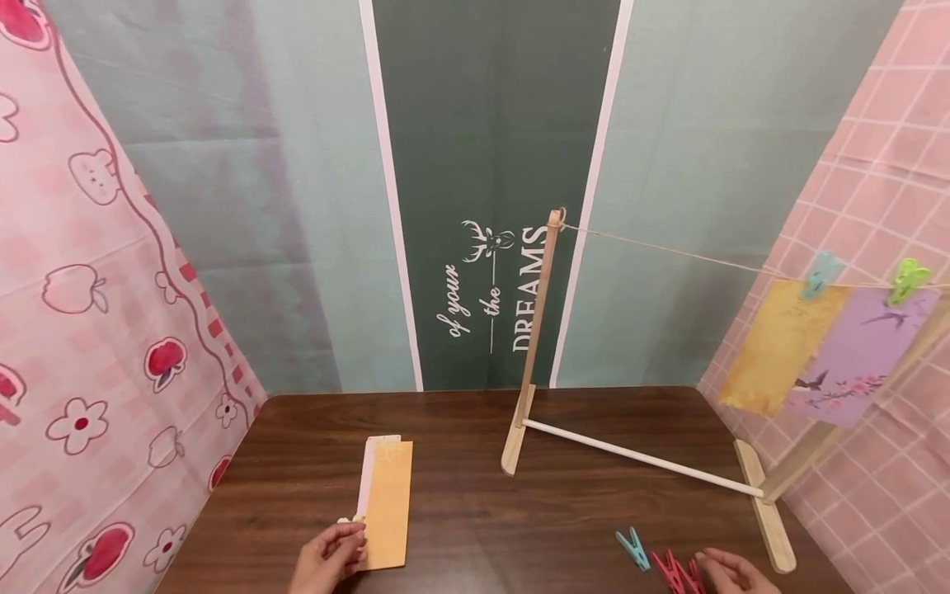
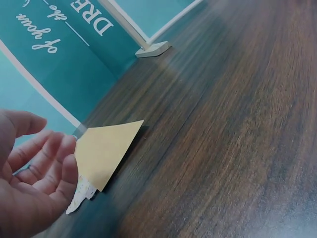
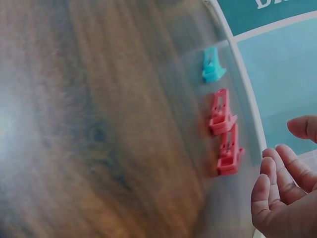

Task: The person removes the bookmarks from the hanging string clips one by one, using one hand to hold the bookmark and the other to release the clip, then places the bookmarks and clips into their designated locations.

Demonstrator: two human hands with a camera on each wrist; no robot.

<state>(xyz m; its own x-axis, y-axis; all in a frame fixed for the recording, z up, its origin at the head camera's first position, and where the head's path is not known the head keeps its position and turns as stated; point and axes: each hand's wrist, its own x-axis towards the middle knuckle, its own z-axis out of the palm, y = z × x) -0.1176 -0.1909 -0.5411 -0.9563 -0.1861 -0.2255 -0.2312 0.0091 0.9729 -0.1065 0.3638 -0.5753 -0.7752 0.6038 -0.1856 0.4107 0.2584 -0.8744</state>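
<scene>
My left hand [image 1: 328, 558] is beside the left edge of an orange paper card [image 1: 389, 507] at the table's front left. In the left wrist view its fingers are loosely bent, with the thumb apart from them; whether they touch the card is unclear. Under the orange card, paler cards [image 1: 367, 478] stick out at the left and top. By the front right edge, my right hand [image 1: 735, 569] is close to two red clothespins [image 3: 223, 111], its fingers relaxed and holding nothing. A blue clothespin [image 1: 633, 549] lies just left of the red ones.
A wooden stand with an upright post [image 1: 540, 309] and a white crossbar [image 1: 641, 456] carries a string [image 1: 668, 247]. From it hang a yellow card [image 1: 783, 351] under a blue clip [image 1: 820, 275] and a purple card [image 1: 864, 355] under a green clip [image 1: 909, 280]. Cloth surrounds the brown table [image 1: 460, 445].
</scene>
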